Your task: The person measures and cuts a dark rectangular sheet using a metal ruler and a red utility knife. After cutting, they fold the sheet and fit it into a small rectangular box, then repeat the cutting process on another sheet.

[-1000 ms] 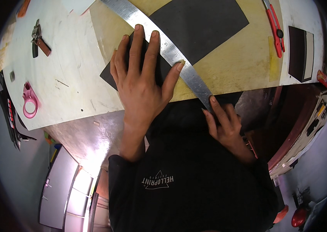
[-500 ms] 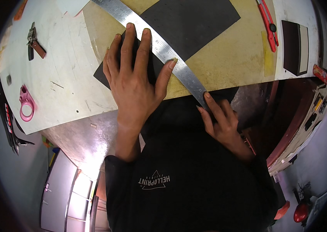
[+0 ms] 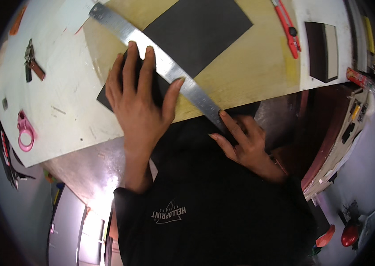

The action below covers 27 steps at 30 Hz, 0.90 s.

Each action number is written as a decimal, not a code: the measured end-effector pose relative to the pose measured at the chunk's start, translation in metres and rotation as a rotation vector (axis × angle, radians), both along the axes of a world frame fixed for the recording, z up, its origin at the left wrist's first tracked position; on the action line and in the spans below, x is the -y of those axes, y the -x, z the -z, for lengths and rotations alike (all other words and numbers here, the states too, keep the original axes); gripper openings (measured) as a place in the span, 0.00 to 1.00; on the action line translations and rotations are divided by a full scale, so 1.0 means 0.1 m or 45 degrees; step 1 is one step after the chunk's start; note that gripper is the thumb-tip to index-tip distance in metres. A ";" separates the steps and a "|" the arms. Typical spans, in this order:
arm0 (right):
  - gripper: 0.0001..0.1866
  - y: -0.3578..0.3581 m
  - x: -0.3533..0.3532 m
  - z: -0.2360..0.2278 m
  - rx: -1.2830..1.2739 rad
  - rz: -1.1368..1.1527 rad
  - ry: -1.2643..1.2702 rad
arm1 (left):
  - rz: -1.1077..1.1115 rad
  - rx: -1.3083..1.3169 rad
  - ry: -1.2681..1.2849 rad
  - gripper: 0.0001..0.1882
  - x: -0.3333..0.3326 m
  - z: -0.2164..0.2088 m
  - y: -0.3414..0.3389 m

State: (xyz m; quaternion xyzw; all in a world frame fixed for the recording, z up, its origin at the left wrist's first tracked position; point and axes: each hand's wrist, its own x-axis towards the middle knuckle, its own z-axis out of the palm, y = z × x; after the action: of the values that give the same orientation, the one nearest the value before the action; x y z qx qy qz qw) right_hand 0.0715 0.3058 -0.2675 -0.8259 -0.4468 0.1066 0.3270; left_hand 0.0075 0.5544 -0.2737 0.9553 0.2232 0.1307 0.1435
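Observation:
A long steel ruler point(image 3: 165, 63) lies diagonally over the table, its near end jutting past the front edge. Spread out flat, my left hand point(image 3: 138, 99) presses its fingertips and thumb against the ruler. Beneath that hand is a black sheet piece point(image 3: 104, 98), mostly covered by my fingers. My right hand point(image 3: 247, 144) has the ruler's near end between thumb and index finger, the other fingers curled. On the ruler's far side a larger black sheet point(image 3: 201, 33) rests on a yellowish cutting mat point(image 3: 232, 62).
A red cutter knife point(image 3: 288, 33) lies at the mat's right, beside a dark box-like block point(image 3: 320, 52). On the white tabletop point(image 3: 63, 80) at left are a pink tape dispenser point(image 3: 25, 133) and a small tool with a brown part point(image 3: 34, 64). A red package point(image 3: 360, 80) sits at the right corner.
The whole view has shifted, so the table and things appear farther left and lower, and the ruler's far end now shows. Both hands keep their places on the ruler.

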 end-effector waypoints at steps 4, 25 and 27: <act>0.29 -0.82 -0.05 -0.05 0.630 0.263 0.061 | 0.010 -0.034 0.011 0.39 -0.02 -0.07 0.00; 0.14 -0.93 -0.87 -0.26 -0.542 0.373 -0.283 | -0.064 -0.063 0.217 0.43 -0.01 -0.15 0.07; 0.17 -0.83 -0.87 -0.10 -0.549 0.337 -0.240 | -0.074 -0.058 0.220 0.43 0.01 -0.16 0.05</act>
State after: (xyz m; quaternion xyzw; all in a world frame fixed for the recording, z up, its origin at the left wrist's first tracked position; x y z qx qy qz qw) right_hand 0.1545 0.3929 -0.2576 -0.8012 -0.2630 0.1945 0.5011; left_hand 0.0023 0.5534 -0.2576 0.9352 0.2644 0.0933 0.2164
